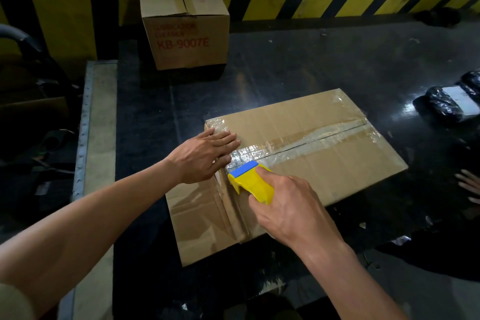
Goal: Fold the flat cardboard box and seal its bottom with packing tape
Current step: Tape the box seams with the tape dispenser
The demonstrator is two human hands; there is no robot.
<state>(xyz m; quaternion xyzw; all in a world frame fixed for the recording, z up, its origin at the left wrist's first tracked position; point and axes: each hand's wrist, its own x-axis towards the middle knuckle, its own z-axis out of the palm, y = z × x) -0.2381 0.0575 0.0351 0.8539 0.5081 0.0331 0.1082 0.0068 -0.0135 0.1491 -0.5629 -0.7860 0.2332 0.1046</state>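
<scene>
Box: cardboard box (pixel 324 163) lies on the dark table (pixel 285 60), closed flaps facing up
Seam: clear tape (pixel 311 140) covers the middle join
Left hand (pixel 205 156): flat, fingers straight, pressing the box's left end beside the tape
Right hand (pixel 293 205): curled round a yellow tape dispenser (pixel 250 182), its blue edge against the tape at the box's edge
Behind: printed box (pixel 184 23) stands at the far left
Right: black parcels (pixel 452 101)
</scene>
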